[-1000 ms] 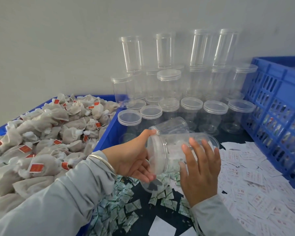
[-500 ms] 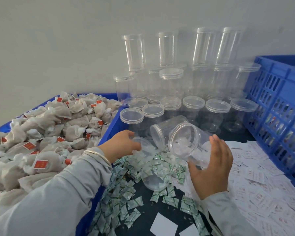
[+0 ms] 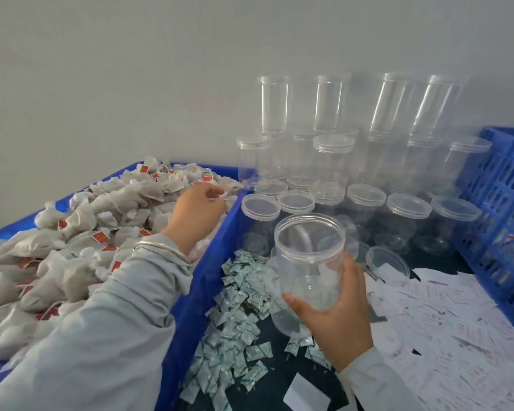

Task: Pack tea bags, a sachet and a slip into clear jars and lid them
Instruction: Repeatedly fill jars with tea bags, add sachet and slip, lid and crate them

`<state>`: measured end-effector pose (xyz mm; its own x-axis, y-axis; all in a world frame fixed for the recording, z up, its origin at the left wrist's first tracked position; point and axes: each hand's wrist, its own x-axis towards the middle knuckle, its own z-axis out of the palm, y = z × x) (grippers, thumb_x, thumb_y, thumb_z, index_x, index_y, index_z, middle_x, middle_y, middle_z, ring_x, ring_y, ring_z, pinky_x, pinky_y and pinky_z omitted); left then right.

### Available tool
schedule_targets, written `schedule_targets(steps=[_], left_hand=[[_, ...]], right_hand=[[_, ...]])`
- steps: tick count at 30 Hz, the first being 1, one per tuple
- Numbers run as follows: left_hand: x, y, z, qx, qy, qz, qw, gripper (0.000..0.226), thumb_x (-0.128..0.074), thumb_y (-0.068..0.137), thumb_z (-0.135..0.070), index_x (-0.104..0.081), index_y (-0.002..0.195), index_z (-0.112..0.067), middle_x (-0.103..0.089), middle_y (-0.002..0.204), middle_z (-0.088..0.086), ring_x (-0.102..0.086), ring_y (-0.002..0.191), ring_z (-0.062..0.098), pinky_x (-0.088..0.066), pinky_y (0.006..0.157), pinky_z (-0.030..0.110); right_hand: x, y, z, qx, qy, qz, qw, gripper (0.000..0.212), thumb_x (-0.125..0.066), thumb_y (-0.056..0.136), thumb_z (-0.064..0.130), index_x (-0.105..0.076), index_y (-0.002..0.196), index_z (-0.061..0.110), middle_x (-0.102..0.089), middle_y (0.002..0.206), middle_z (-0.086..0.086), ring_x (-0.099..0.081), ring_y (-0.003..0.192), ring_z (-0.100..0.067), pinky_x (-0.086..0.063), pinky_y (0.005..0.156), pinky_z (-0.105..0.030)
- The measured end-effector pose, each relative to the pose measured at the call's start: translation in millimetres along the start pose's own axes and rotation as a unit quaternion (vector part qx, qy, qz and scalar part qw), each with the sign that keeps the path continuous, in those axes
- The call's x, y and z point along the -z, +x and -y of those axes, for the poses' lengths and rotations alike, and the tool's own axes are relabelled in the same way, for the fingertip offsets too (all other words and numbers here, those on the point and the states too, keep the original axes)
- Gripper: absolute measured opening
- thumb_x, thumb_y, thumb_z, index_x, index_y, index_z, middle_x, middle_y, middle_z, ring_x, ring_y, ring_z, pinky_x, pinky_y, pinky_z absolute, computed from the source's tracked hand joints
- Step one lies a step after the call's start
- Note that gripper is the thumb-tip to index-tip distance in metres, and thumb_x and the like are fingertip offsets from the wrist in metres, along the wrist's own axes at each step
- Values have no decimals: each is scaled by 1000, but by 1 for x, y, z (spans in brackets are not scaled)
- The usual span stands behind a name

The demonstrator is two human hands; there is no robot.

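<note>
My right hand grips 1 open jar, upright above the sachets on the table; it looks unfilled. My left hand pinches at tea bags in the blue bin. Status: bags, sachet, slip and lid remain; many empty jars wait behind.
</note>
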<state>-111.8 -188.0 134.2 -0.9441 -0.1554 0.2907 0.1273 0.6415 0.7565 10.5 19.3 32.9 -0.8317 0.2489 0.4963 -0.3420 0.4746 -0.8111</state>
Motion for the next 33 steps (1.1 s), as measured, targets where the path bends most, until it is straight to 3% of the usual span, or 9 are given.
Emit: schedule_targets(steps=[3, 8, 10, 13, 18, 22, 25, 29, 33], left_hand=[[22, 7, 29, 18, 155, 18, 988, 34, -52, 88, -11, -58, 121, -15, -60, 113, 2, -60, 84, 14, -40, 65, 22], [26, 6, 60, 46, 402, 175, 898, 29, -44, 94, -9, -55, 120, -3, -57, 126, 14, -55, 115, 28, -42, 89, 31], [21, 8, 67, 54, 413, 191, 889, 29, -45, 93, -10, -55, 120, -3, -56, 128, 15, -54, 117, 28, -42, 92, 32], [15, 16, 67, 63, 417, 176, 890, 28, -46, 92, -6, -57, 117, -2, -58, 126, 15, -55, 116, 29, -43, 92, 32], [16, 21, 64, 72, 446, 168, 876, 15, -47, 90, -5, -59, 97, -2, -63, 111, 13, -59, 99, 28, -40, 73, 27], [22, 27, 53, 65, 434, 117, 891, 23, -52, 90, -13, -50, 67, -9, -64, 96, 10, -53, 72, 20, -40, 67, 28], [28, 25, 36, 26, 332, 29, 943, 25, -43, 96, -18, -61, 88, -4, -60, 90, 9, -57, 81, 27, -39, 69, 32], [25, 10, 6, 70, -32, 15, 997, 22, -40, 100, -16, -54, 84, -14, -62, 83, 7, -58, 64, 18, -45, 60, 30], [23, -9, -20, 118, -382, 146, 905, 20, -37, 99, -4, -55, 92, -3, -60, 73, 13, -56, 45, 14, -45, 42, 22]], right_hand=[[-15, -2, 6, -12, 32, 36, 999, 106, -77, 49, 62, -32, 138, 27, -41, 125, 12, -40, 117, -4, -32, 100, -26], [-36, -11, 9, -20, 54, 37, 998, 103, -70, 45, 79, -27, 134, 49, -41, 127, 27, -45, 117, -1, -40, 98, -28], [-40, -12, 8, -10, 58, 32, 998, 96, -69, 45, 79, -20, 126, 67, -32, 121, 47, -43, 116, 9, -40, 95, -25], [-39, -9, 2, -13, 49, 40, 998, 95, -71, 45, 77, -16, 123, 71, -30, 119, 50, -39, 115, 15, -40, 95, -27], [-37, -11, -9, -16, 55, 40, 998, 95, -73, 43, 75, -24, 124, 65, -36, 120, 45, -40, 115, 18, -36, 86, -8], [-33, -11, -17, -22, 58, 46, 997, 108, -71, 42, 79, -35, 135, 38, -42, 125, 33, -47, 118, 3, -41, 94, -21], [-31, -10, -20, -36, 71, 52, 995, 109, -72, 40, 79, -34, 134, 41, -42, 126, 32, -47, 118, 2, -42, 94, -23], [-31, -9, -21, -44, 64, 78, 994, 105, -74, 41, 77, -22, 130, 56, -39, 126, 32, -45, 118, 0, -44, 96, -28], [-34, -10, -22, -14, 44, 98, 994, 101, -86, 50, 56, -20, 128, 58, -36, 125, 38, -41, 121, 3, -40, 103, -33]])
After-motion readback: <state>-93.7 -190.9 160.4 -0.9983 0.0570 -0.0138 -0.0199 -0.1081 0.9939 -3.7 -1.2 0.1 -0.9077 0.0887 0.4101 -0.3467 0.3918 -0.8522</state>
